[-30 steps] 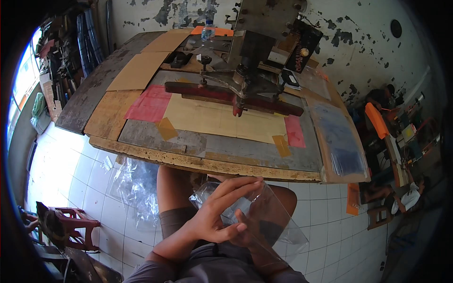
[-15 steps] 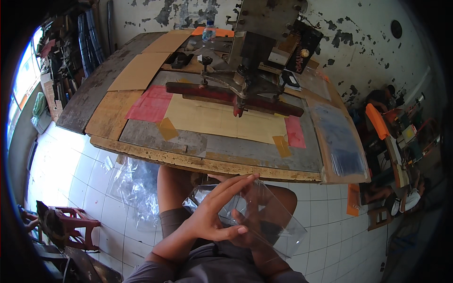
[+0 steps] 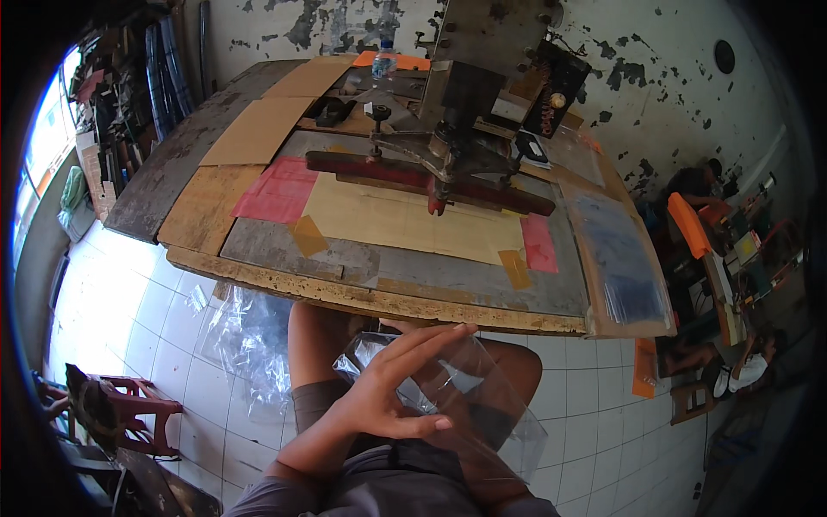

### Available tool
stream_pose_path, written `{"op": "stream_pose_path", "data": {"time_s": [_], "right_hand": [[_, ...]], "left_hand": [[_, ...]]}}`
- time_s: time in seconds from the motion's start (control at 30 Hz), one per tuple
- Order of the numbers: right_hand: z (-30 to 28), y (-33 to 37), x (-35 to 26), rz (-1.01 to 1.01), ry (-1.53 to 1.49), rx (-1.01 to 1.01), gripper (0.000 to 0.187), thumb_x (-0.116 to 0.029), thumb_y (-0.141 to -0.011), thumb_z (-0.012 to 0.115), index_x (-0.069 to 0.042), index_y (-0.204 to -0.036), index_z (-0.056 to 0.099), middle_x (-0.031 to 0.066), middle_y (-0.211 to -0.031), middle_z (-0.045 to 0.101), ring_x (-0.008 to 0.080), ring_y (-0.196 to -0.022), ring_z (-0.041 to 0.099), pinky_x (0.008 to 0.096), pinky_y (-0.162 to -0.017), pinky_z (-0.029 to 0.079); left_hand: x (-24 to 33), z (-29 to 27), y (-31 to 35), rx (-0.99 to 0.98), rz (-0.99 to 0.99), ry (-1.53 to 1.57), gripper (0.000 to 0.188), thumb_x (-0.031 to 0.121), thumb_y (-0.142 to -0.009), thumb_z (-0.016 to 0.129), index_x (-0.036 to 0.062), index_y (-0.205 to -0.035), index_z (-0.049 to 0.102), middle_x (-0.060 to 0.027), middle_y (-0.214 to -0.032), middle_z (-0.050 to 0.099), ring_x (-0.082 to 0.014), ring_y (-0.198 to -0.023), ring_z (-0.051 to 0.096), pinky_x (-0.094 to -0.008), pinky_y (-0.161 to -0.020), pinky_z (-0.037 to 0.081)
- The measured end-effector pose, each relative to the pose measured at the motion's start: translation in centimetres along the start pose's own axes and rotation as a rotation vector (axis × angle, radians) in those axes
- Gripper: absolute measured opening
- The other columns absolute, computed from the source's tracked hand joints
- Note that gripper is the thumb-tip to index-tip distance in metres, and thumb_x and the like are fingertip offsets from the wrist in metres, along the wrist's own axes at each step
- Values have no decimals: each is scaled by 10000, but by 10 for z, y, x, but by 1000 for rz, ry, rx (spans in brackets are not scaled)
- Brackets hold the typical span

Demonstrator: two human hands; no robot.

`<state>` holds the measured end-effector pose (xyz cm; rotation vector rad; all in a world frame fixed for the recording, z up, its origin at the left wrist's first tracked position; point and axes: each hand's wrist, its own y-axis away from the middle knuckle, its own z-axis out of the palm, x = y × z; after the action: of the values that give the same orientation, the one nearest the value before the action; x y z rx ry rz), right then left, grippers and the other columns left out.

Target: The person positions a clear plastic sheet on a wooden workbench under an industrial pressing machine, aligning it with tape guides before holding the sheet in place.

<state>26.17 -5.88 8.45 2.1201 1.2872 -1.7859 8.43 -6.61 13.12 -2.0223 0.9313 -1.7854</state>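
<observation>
A clear, thin plastic sheet, perhaps a folded box, is held over my lap just below the table's front edge. My left hand curves round its left side, fingers stretched toward the table and thumb apart, with the plastic between them. Through the plastic, my right hand shows only faintly at the sheet's lower part; its fingers cannot be made out. A crinkled, shiny fold of the plastic lies by my left wrist and knuckles.
Before me stands a worn table with a heavy press whose red bar hangs over a yellow sheet. Clear plastic sheets lie at the right. A plastic bag and red stool are at left. People sit at far right.
My right hand has moved down behind the plastic, so its fingers no longer show clearly. The sheet's right corner has shifted slightly left and down. My left hand stays nearly in place.
</observation>
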Motion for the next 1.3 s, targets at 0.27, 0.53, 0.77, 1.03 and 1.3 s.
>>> {"op": "stream_pose_path", "data": {"time_s": [0.27, 0.53, 0.77, 1.03, 1.3], "right_hand": [[8, 5, 5, -104, 239, 124, 509, -319, -967, 713, -343, -1455, 572, 293, -1670, 177, 528, -1516, 238, 662, -1178, 232], [5, 0, 3, -8, 194, 73, 553, -253, -923, 761, -288, -1446, 583, 299, -1634, 240, 558, -1486, 259, 647, -1182, 235], [11, 0, 5, 88, 3, 22, 585, -221, -930, 743, -204, -1479, 541, 282, -1605, 299, 526, -1465, 318, 590, -1179, 292], [11, 7, 20, -142, 200, 70, 691, -265, -909, 773, -221, -1528, 471, 267, -1623, 275, 496, -1468, 343, 576, -1173, 323], [6, 9, 31, -230, 322, 144, 801, -309, -887, 803, -239, -1577, 401, 251, -1642, 250, 467, -1470, 368, 562, -1167, 354]], "left_hand": [[-5, -13, 1, -34, -9, -2, 972, 487, -795, 834, -31, -1522, 449, -216, -1519, 535, -405, -1389, 528, -484, -1134, 431], [-11, -15, -2, -25, 41, -99, 937, 520, -750, 860, -19, -1451, 549, -191, -1450, 607, -390, -1311, 601, -474, -1081, 484], [-8, -11, -2, -38, 65, -120, 924, 525, -736, 872, -14, -1425, 572, -171, -1429, 627, -389, -1263, 632, -464, -1049, 506], [0, -10, -5, -48, 68, -180, 929, 556, -735, 862, 12, -1429, 571, -161, -1436, 621, -377, -1289, 612, -490, -1076, 475], [2, -7, -9, 1, 123, -419, 1014, 733, -710, 781, -25, -1362, 614, -182, -1379, 655, -380, -1274, 629, -491, -1059, 472]]}}
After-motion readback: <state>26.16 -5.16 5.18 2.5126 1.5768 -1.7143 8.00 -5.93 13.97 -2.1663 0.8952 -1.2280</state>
